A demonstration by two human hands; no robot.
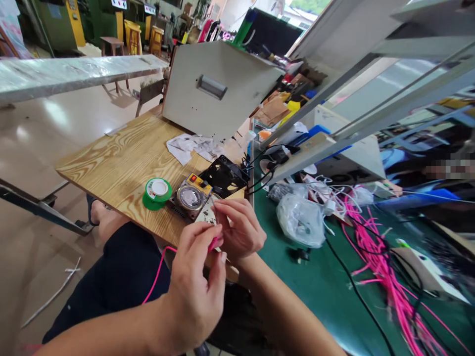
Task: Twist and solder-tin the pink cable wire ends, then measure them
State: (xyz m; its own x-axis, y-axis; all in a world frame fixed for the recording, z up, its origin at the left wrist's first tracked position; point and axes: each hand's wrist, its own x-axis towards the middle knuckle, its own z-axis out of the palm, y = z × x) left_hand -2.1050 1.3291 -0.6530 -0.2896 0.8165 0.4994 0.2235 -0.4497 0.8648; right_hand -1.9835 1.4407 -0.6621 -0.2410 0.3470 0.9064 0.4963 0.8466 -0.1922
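Observation:
My left hand [196, 277] pinches the end of a pink cable [159, 271], whose length hangs down past my leg. Close against it, my right hand [243, 230] is closed at the fingertips around something thin, perhaps the cable's fine wires; too small to be sure. Just beyond the hands sits a solder pot [190, 197] with a round silvery top and a yellow panel bearing a red switch. A green spool [157, 193] with a white label stands left of it. Behind the pot is a black fan [224, 175].
A white cloth [193, 147] lies on the wooden table [115, 158] before a large pale box [218, 89]. On the green bench [274, 282] at right are a clear plastic bag [300, 220], a pile of pink cables [386, 267] and black cords. A metal frame slants above it.

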